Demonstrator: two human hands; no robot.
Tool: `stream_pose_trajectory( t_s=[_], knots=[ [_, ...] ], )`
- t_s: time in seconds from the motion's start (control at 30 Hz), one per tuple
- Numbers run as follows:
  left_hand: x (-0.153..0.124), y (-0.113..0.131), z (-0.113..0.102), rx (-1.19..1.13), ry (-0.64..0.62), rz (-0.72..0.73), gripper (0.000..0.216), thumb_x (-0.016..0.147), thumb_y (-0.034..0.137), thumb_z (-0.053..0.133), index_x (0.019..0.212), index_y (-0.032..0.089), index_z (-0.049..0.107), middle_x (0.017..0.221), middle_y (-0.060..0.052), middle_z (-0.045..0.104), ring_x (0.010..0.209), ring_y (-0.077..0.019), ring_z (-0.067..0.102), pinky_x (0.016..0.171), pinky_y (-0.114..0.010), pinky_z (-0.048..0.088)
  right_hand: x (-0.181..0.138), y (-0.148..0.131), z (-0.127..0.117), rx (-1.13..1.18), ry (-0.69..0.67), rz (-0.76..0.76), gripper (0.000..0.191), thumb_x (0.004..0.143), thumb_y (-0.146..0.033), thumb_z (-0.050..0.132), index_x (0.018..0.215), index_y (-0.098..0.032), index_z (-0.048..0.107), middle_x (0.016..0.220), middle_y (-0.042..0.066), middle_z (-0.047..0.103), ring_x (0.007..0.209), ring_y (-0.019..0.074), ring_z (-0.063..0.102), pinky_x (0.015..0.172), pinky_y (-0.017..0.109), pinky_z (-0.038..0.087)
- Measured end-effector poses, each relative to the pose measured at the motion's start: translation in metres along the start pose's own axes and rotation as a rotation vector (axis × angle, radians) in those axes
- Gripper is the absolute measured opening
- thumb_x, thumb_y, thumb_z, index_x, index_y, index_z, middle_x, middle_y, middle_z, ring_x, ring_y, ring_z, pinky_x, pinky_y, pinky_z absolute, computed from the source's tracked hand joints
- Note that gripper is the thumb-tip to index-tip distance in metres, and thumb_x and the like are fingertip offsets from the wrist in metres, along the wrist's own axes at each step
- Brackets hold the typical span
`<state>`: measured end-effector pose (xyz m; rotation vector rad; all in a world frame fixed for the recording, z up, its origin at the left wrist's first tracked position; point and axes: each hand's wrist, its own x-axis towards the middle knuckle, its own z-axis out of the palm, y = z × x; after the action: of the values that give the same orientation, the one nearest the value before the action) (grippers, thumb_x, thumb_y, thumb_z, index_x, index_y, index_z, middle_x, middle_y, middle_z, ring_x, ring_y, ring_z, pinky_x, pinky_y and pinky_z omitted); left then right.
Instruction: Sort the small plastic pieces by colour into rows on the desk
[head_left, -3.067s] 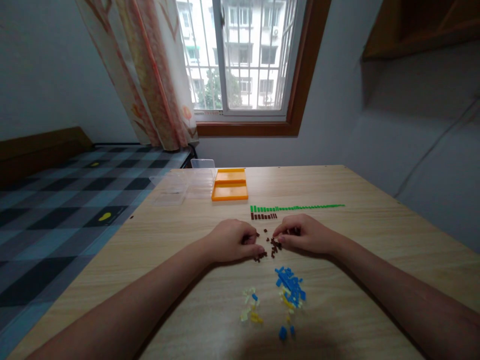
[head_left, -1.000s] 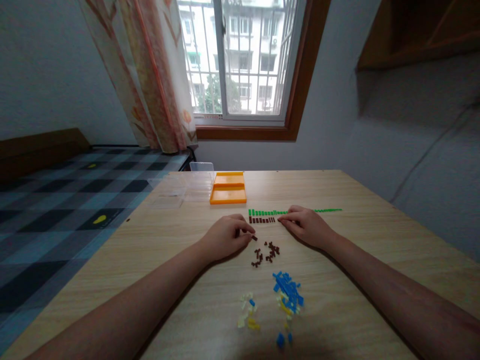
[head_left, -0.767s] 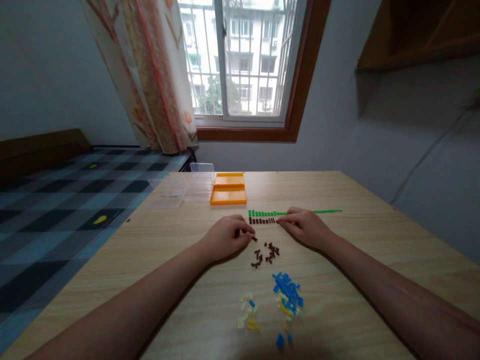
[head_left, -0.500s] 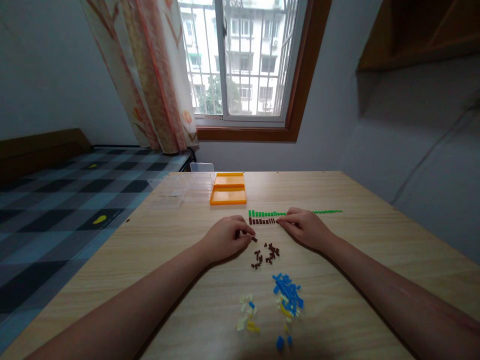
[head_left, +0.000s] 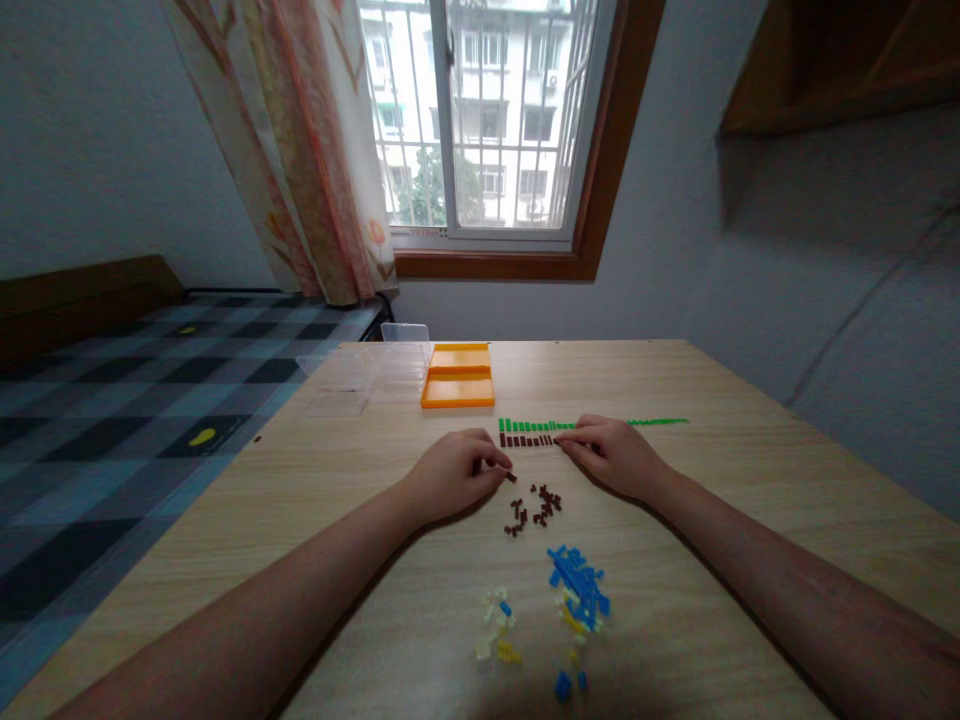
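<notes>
My left hand (head_left: 457, 475) rests on the table with thumb and fingers pinched around a small brown building brick (head_left: 511, 477). My right hand (head_left: 611, 452) lies farther right, fingertips together at the end of a row of brown bricks (head_left: 529, 441); they touch a tiny brown piece there, partly covered by the fingers. Just behind runs a longer row of green bricks (head_left: 517, 425), graded from larger on the left to smaller on the right, its middle hidden by my right hand. Between and below the hands lies a loose scatter of brown bricks (head_left: 546, 507).
Nearer me are a heap of blue bricks (head_left: 581, 585), pale yellow pieces (head_left: 484, 650) and yellow pieces (head_left: 508, 654). An orange tray (head_left: 457, 404) and clear plastic boxes (head_left: 337, 385) stand at the table's far left. Beyond the left edge is a checked bed (head_left: 97, 470).
</notes>
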<state>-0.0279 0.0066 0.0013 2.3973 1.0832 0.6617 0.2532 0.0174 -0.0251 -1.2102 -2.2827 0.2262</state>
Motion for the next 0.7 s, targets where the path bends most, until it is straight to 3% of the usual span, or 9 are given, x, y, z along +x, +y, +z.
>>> stream_pose_trajectory(
  t_s=[0.23, 0.43, 0.7],
  knots=[
    [0.001, -0.004, 0.003, -0.007, 0.034, 0.004, 0.019, 0.083, 0.014, 0.063, 0.090, 0.019, 0.080, 0.084, -0.004, 0.068, 0.070, -0.0131, 0.059, 0.067, -0.025, 0.046, -0.002, -0.014, -0.002, 0.097, 0.090, -0.069, 0.026, 0.097, -0.025, 0.055, 0.105, -0.018, 0.079, 0.080, 0.006, 0.065, 0.069, 0.0157, 0.059, 0.064, 0.027, 0.043],
    [0.001, -0.005, 0.005, -0.029, 0.079, -0.011, 0.021, 0.081, 0.010, 0.062, 0.089, 0.018, 0.080, 0.083, -0.004, 0.067, 0.069, -0.0125, 0.059, 0.066, -0.024, 0.046, -0.006, -0.052, 0.002, 0.137, -0.088, -0.283, 0.031, 0.099, -0.022, 0.052, 0.121, -0.022, 0.073, 0.089, 0.006, 0.066, 0.080, 0.0169, 0.060, 0.072, 0.028, 0.045],
    [0.001, -0.004, 0.005, -0.003, 0.081, 0.006, 0.023, 0.079, 0.008, 0.062, 0.086, 0.019, 0.080, 0.082, -0.003, 0.068, 0.070, -0.0130, 0.060, 0.069, -0.025, 0.047, -0.003, -0.052, 0.005, 0.020, -0.137, -0.276, 0.028, 0.096, -0.020, 0.053, 0.114, -0.024, 0.075, 0.090, 0.005, 0.064, 0.079, 0.0163, 0.060, 0.071, 0.028, 0.043]
  ],
)
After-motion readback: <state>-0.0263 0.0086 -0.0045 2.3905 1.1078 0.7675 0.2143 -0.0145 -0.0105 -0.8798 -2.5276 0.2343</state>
